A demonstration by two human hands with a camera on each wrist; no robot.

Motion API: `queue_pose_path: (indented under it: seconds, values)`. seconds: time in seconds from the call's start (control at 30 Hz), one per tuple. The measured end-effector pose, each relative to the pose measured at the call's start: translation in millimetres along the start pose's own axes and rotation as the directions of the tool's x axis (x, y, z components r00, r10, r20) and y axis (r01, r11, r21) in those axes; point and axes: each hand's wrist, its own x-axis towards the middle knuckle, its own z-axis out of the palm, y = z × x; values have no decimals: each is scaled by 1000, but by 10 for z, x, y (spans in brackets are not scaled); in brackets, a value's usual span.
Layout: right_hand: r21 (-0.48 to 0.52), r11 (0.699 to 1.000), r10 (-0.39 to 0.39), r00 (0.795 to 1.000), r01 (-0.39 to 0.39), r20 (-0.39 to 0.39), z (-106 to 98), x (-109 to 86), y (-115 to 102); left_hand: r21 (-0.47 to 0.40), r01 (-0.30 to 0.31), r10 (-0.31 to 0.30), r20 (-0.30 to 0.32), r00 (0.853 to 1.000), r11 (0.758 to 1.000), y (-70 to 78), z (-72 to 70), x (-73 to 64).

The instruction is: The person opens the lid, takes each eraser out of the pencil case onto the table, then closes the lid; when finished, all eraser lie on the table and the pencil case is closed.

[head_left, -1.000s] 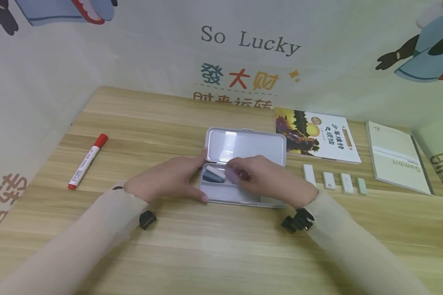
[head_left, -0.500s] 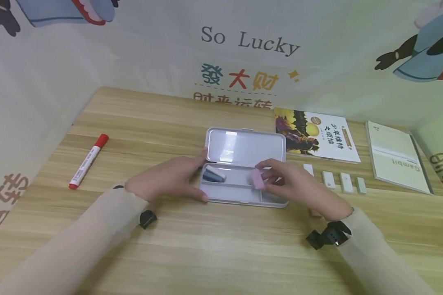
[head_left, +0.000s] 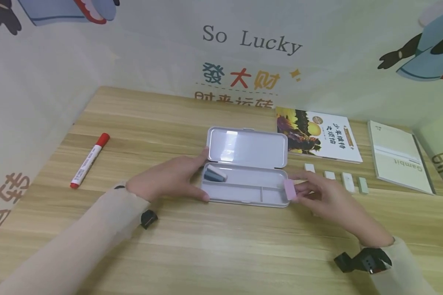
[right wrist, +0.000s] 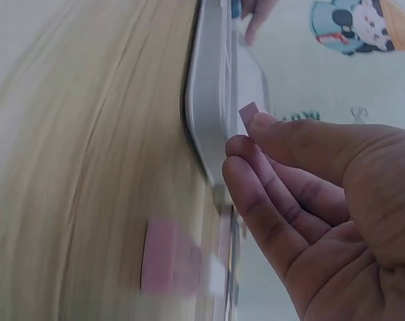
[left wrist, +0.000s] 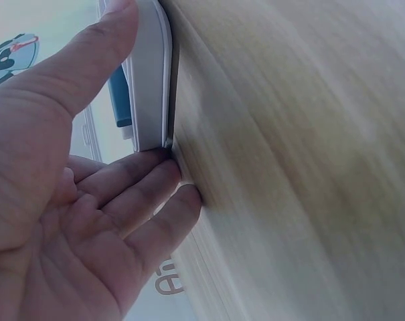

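Observation:
An open pencil case with a divided tray lies in the middle of the table, its lid folded back. My left hand holds the case's left end, thumb at the front corner and fingers along the side and back. A blue-and-white eraser sits in the left of the tray's back compartment. My right hand pinches a pink eraser between thumb and fingertips, at the right end of the case. Below that hand, a second pink block rests on the table in the right wrist view.
Right of the case stands a row of white erasers and a pale green one. Behind them lie an illustrated book and a notebook. A red-capped marker lies at the left. A printed curtain borders the table.
My right hand has lifted the pink eraser from the tray's back compartment and carried it right, to the case's right end. The left hand has stayed on the case.

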Motion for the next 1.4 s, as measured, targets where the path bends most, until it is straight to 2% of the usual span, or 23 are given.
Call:
queue_pose_path:
  seconds: [0.1,0.27,0.43,0.6,0.8,1.03,1.17,1.4]
  values:
    - [9,1000,-2,999,3,-52,-59,-134,88,5,1,-1,-2,1000,1000,3,-2,7]
    - [-38,999,-38,988,33,-147,-146,-344,275,1,12,-12,4,1000,1000,9,-1,8]
    - [-71,997,-46,978,32,-204,-201,-524,475,-13,24,-24,11,1000,1000,16,2,1]
    - [-81,997,-20,978,3,-208,-240,-672,619,-5,19,-19,5,1000,1000,16,10,5]
    - [-109,993,17,981,-39,-195,-244,-782,686,5,5,-5,-1,1000,1000,10,7,17]
    - [-146,988,22,984,-49,-177,-245,-764,724,8,17,-18,9,1000,1000,3,3,6]
    - [-175,983,25,984,-56,-174,-245,-753,751,9,5,-5,5,1000,1000,-1,4,16]
    - [-164,984,39,987,-65,-157,-250,-755,790,10,3,-3,3,1000,1000,-3,2,11]
